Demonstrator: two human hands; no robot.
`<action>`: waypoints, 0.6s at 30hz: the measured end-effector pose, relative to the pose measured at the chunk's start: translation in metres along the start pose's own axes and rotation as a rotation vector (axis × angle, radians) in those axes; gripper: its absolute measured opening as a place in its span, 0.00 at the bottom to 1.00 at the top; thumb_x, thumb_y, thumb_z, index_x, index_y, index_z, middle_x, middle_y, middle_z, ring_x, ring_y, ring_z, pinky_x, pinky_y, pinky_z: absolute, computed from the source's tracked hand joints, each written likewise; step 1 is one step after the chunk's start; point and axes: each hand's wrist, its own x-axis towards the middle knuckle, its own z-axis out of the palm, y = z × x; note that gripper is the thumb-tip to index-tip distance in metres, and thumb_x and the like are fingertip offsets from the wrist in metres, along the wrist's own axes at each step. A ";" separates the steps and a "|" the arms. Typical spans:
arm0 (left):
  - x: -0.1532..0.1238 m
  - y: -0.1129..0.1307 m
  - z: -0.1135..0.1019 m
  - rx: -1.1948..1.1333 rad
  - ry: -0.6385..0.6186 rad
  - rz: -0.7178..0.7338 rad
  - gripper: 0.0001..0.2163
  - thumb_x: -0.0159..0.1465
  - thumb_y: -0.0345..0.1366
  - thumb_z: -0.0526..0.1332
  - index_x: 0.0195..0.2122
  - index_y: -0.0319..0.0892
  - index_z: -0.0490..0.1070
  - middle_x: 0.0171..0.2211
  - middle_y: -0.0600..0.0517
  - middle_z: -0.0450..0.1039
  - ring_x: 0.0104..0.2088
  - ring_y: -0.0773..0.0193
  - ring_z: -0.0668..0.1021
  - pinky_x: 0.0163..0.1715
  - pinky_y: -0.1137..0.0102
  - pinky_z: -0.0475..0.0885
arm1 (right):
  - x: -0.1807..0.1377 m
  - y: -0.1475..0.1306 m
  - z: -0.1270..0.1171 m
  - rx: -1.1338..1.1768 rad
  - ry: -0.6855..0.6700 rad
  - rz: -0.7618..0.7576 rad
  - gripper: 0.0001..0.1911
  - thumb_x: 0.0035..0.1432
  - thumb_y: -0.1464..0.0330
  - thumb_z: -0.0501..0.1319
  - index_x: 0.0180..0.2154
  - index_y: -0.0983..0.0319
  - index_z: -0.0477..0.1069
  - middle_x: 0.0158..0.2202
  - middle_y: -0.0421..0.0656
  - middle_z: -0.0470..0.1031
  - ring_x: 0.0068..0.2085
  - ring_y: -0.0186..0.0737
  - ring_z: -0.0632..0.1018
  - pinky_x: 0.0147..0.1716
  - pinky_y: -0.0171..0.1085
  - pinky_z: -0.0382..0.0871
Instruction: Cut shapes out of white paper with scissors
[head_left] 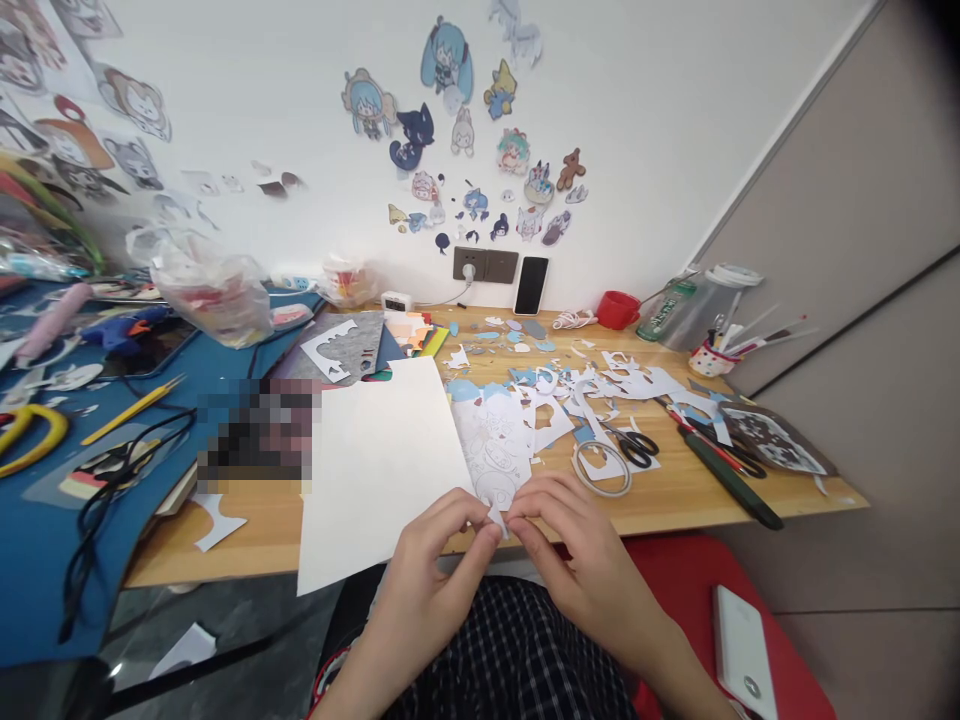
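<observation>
Both hands meet at the front edge of the desk (675, 495), just off it, above a lap in checked cloth. Left hand (431, 575) and right hand (581, 560) each have fingertips pinched together on one small white paper scrap (496, 517) held between them. I can't make out the scrap's shape; most of it is covered by the fingers.

Just behind the scrap, a printed sheet (499, 450) with faint line drawings lies on the desk, its near end partly hidden by the knuckles. The drawings are too pale for me to read. To its left a large blank white sheet (375, 470) overhangs the front edge.

Right of the hands, near the front edge: a roll of tape (601, 467), black-handled scissors (634, 445), and a long dark tool (731, 478) whose type I can't tell. Paper offcuts (622, 385) scatter across the middle.

A blurred-out patch covers something at the desk's left end. A phone (531, 285) leans against the wall at the back edge. A white flat object (742, 650) on the red seat is cut off at the bottom.
</observation>
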 end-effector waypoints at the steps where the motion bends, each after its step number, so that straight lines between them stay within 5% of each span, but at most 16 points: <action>1: 0.000 0.000 0.000 -0.001 -0.003 -0.002 0.07 0.64 0.33 0.54 0.28 0.42 0.62 0.27 0.55 0.63 0.31 0.67 0.67 0.32 0.74 0.62 | 0.001 0.000 0.000 -0.018 -0.002 0.002 0.05 0.62 0.75 0.53 0.33 0.62 0.64 0.33 0.41 0.68 0.40 0.38 0.67 0.40 0.39 0.61; 6: 0.001 0.000 -0.004 -0.042 -0.031 -0.035 0.07 0.65 0.34 0.53 0.29 0.42 0.63 0.28 0.54 0.63 0.31 0.67 0.67 0.33 0.74 0.61 | 0.005 0.013 -0.008 -0.243 0.103 0.024 0.06 0.63 0.74 0.50 0.33 0.63 0.62 0.33 0.44 0.68 0.37 0.42 0.67 0.38 0.42 0.61; 12: 0.003 -0.003 -0.010 -0.101 -0.074 -0.108 0.09 0.65 0.37 0.52 0.30 0.42 0.64 0.29 0.54 0.63 0.33 0.65 0.67 0.34 0.72 0.61 | -0.007 0.068 -0.028 -0.708 0.178 0.228 0.10 0.60 0.73 0.52 0.31 0.66 0.71 0.32 0.52 0.74 0.37 0.54 0.67 0.38 0.52 0.62; 15: 0.003 -0.006 -0.010 -0.167 -0.094 -0.142 0.09 0.66 0.39 0.51 0.30 0.42 0.64 0.29 0.54 0.63 0.34 0.64 0.67 0.35 0.72 0.61 | -0.011 0.082 -0.030 -0.690 0.210 0.252 0.12 0.59 0.75 0.52 0.37 0.69 0.74 0.36 0.55 0.75 0.40 0.57 0.67 0.41 0.57 0.61; 18: 0.003 -0.009 -0.006 -0.256 -0.151 -0.186 0.10 0.65 0.41 0.51 0.31 0.42 0.64 0.29 0.54 0.64 0.33 0.64 0.68 0.35 0.72 0.62 | -0.006 0.070 -0.024 -0.534 0.180 0.192 0.12 0.61 0.71 0.54 0.42 0.66 0.74 0.38 0.50 0.76 0.42 0.50 0.69 0.45 0.49 0.64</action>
